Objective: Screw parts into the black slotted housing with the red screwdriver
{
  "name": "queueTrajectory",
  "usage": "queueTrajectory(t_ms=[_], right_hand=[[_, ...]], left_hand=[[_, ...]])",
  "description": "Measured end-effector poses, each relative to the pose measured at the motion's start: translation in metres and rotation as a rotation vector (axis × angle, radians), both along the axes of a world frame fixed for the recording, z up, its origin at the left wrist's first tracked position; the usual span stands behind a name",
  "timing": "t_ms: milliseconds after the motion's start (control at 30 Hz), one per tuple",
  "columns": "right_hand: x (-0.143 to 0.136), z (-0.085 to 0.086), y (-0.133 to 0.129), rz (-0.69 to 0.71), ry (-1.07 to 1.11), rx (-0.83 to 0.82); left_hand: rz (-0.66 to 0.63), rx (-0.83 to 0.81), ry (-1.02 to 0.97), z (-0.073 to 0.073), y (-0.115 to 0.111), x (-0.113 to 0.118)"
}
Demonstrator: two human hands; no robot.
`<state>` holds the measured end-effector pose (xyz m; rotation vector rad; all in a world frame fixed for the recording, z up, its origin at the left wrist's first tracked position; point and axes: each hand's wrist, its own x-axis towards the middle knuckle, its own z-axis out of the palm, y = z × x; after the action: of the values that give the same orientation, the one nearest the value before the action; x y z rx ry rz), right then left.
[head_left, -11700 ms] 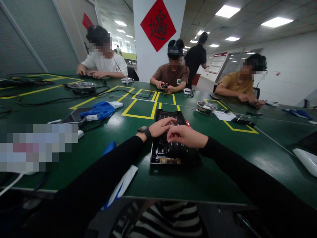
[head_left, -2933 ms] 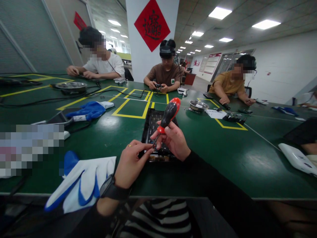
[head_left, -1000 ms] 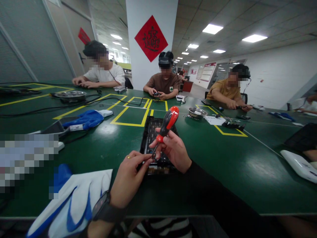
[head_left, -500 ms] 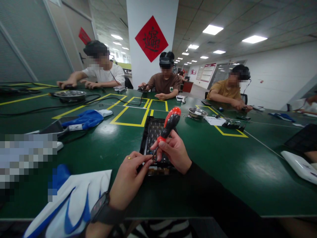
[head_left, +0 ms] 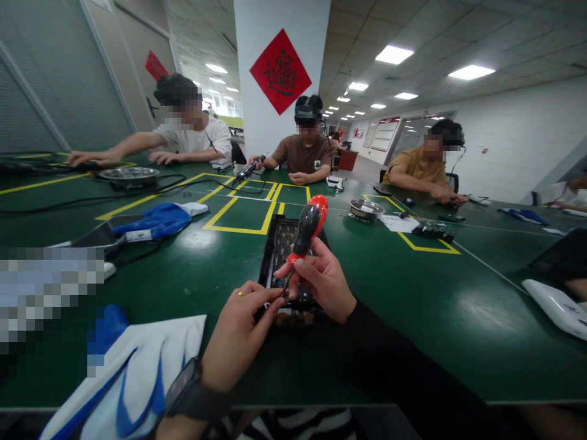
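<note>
My right hand point(head_left: 323, 278) grips a screwdriver point(head_left: 308, 227) with a red and black handle. Its handle leans up and to the right, and its shaft points down toward my left fingertips. My left hand point(head_left: 245, 327), with a ring and a dark watch, pinches at the screwdriver's lower end; whether a small part sits there too I cannot make out. Beneath both hands lies a black open device housing point(head_left: 271, 244) with rows of dark round shapes inside. The screwdriver's tip is hidden by my fingers.
White and blue gloves point(head_left: 156, 348) lie at the left front, with a blue glove point(head_left: 153, 220) farther back. A metal bowl point(head_left: 365, 208) and a circuit board point(head_left: 433, 230) stand at the right. Cables point(head_left: 92, 205) cross the left side. Three people sit opposite.
The screwdriver's handle has tilted slightly left and turned in my right hand. My left hand stays nearly still. Across the table, one person reaches farther left and another raises a dark tool.
</note>
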<state>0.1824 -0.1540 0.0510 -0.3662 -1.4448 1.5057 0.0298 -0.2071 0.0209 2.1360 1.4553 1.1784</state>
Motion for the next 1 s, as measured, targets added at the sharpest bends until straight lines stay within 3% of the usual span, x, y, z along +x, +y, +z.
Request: queueTrajectory(t_ms=[333,700,1000], right_hand=[[0.0013,0.0028,-0.0021,0.056,0.044,-0.042],[-0.0005,0.0004,-0.0001,-0.017,0.000,-0.019],[0.0005,0.0039,-0.0026,0.035,0.023,-0.060]], left_hand=[[0.018,-0.003,-0.019,0.0009,-0.0018,0.0001],[0.023,-0.021,0.001,-0.0002,-0.0010,-0.0008],[0.023,-0.045,-0.024,0.0027,-0.0016,0.0011]])
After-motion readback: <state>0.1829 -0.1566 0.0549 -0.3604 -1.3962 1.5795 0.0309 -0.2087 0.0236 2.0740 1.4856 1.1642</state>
